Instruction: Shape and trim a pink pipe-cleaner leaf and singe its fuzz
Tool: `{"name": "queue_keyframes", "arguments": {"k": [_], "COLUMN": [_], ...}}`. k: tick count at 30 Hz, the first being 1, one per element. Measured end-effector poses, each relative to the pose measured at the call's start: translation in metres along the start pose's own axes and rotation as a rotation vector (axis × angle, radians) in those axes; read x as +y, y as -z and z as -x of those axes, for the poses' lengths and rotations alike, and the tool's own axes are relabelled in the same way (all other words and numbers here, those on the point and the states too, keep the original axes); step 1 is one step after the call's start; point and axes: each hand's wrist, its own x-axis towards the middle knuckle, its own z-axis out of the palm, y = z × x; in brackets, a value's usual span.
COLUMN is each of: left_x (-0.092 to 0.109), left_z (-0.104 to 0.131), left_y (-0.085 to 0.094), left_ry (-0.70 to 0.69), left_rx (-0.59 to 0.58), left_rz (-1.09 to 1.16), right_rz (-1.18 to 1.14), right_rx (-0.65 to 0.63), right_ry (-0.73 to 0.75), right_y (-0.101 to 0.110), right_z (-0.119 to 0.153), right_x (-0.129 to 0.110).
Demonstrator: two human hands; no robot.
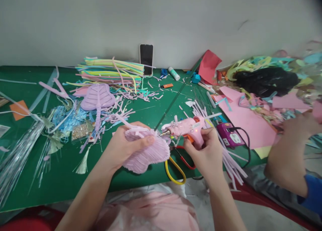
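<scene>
A fuzzy lilac fan-shaped piece made of pipe cleaners [148, 154] is held over the near table edge by my left hand [129, 143], thumb across its top. My right hand [205, 150] grips a pink glue gun [190, 127] by its handle, near the orange trigger. The gun's metal nozzle points left and meets or nearly meets the piece's upper edge; I cannot tell if they touch. Below the gun lie scissors [174, 172] with one yellow and one red handle loop. A similar lilac fan with a wrapped handle [98, 98] rests farther back on the left.
Bundled coloured pipe cleaners [110, 70] and a leaning phone [146, 58] stand at the back. Lilac stems [227, 160] and a purple corded box [228, 135] lie right. Silvery strips [20, 164] and a tassel [83, 162] are left. Another person's arm [286, 150] reaches over pink paper [254, 133].
</scene>
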Motion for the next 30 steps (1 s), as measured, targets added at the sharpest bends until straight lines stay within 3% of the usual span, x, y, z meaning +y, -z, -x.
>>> {"name": "queue_keyframes", "arguments": {"k": [30], "left_x": [-0.0003], "left_z": [-0.0016], "left_y": [0.0027], "left_ry": [-0.047], "left_rx": [0.033], "left_rz": [0.006], "right_rz": [0.039], "right_rx": [-0.011], "right_ry": [0.001], "right_y": [0.0029], "right_z": [-0.001], "right_x": [0.0063]}}
